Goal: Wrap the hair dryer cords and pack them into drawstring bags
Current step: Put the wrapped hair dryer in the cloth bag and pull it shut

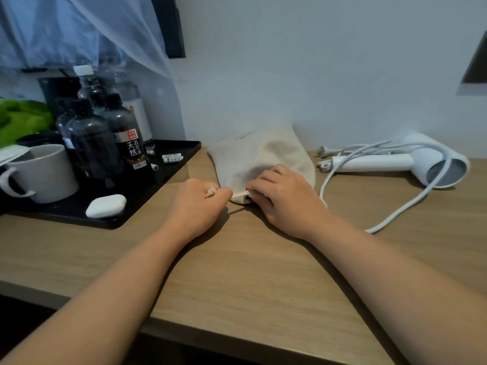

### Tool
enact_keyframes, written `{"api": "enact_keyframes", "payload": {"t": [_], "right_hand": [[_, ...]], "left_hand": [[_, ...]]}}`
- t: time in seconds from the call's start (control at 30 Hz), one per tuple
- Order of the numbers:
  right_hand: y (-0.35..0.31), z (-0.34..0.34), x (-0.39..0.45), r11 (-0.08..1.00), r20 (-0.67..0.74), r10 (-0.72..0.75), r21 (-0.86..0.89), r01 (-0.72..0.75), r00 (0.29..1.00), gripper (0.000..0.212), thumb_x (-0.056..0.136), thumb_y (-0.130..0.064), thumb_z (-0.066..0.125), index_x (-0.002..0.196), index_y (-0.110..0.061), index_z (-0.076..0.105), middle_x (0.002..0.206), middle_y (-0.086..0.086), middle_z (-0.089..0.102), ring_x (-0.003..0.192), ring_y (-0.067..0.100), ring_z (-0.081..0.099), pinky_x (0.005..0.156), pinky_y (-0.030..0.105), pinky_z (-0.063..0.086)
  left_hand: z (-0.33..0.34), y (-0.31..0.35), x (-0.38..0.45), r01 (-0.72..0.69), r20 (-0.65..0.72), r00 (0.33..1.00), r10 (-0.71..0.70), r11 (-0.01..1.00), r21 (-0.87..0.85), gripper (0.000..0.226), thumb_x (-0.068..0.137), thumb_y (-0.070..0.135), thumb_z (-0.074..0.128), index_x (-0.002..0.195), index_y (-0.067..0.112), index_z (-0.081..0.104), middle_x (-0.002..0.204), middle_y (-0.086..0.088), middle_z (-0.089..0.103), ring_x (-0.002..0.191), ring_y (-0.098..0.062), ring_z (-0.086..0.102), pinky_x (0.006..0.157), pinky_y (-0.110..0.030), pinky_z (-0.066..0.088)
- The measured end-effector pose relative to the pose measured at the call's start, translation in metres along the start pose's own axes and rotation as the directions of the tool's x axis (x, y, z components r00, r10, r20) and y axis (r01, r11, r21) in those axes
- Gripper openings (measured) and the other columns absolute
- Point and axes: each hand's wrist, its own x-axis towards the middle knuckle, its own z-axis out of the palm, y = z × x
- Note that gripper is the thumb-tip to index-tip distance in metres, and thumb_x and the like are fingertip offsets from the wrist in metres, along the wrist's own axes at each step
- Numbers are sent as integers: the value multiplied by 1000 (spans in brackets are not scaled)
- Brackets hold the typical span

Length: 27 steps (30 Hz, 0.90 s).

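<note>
A beige drawstring bag [259, 156] lies bulging on the wooden desk [237, 272], its mouth toward me. My left hand [196, 204] pinches the frayed end of the drawstring [238, 194], which runs taut to the bag's mouth. My right hand [282, 197] grips the gathered mouth of the bag with curled fingers. What is inside the bag is hidden. To the right a white hair dryer [411, 160] lies on its side, its white cord [369, 180] loose and looping over the desk, plug [322, 150] near the wall.
A black tray [147, 196] at left holds several dark bottles [105, 133], a white mug [44, 172] and a white soap-shaped object [106, 206]. A wall rises close behind the desk. A green object [21, 119] sits at far left.
</note>
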Motion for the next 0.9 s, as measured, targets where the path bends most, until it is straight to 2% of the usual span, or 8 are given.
{"api": "enact_keyframes", "payload": {"t": [0.17,0.3,0.43,0.53,0.63,0.7,0.77,0.9], "right_hand": [[0,-3,-2,999,13,40,-24,-40,999,19,92,-22,52,97,-14,69,93,2,66,93,26,57,74,47,49],[7,-22,-18,1000,73,-10,23,8,997,30,87,-17,61,117,-13,62,119,5,60,113,25,55,94,42,46],[22,-46,-42,990,-2,132,-47,-132,991,50,81,-16,64,128,-5,53,127,13,52,120,28,49,103,41,42],[31,-56,-57,957,33,273,-110,-268,961,32,82,-15,62,111,-4,62,111,13,58,104,31,55,91,46,49],[32,-64,-62,911,119,389,-199,-362,914,23,91,-23,50,100,-8,66,99,9,61,98,28,55,83,41,49],[31,-66,-62,898,121,417,-207,-388,901,25,94,-24,46,94,-8,65,96,8,60,95,28,55,79,40,48],[30,-67,-60,895,112,434,-173,-412,894,25,96,-25,46,89,-9,64,91,7,60,91,26,55,76,38,46],[37,-81,-61,768,86,603,204,-607,793,22,94,-21,51,81,-13,67,78,3,66,77,21,57,63,32,39]], "left_hand": [[-3,4,-4,-19,-125,992,19,1000,7,30,84,24,67,62,5,59,59,-13,60,59,-29,57,58,-40,48],[-3,4,-5,1,-213,977,6,1000,30,30,84,10,66,63,9,45,77,-3,53,67,-9,47,59,-13,35],[-6,0,-7,86,-260,962,-88,996,-19,31,84,5,60,62,10,40,82,-13,53,65,-12,44,59,-22,33],[-8,1,-12,142,-353,928,-119,989,39,33,80,4,62,62,12,36,86,-11,49,66,-12,41,59,-21,31],[-2,12,-21,-102,-425,885,190,970,221,29,74,4,62,66,13,36,94,-5,44,85,-16,43,72,-27,34],[9,22,-27,-273,-279,877,392,883,382,21,71,13,61,73,12,41,101,-7,48,100,-20,44,80,-33,29],[24,34,-30,-418,-125,847,517,792,445,20,70,20,61,81,11,46,104,-8,53,102,-26,48,81,-36,30],[62,66,-31,-533,-87,804,588,778,332,22,72,20,63,88,11,51,97,-5,55,93,-26,52,79,-38,37]]}}
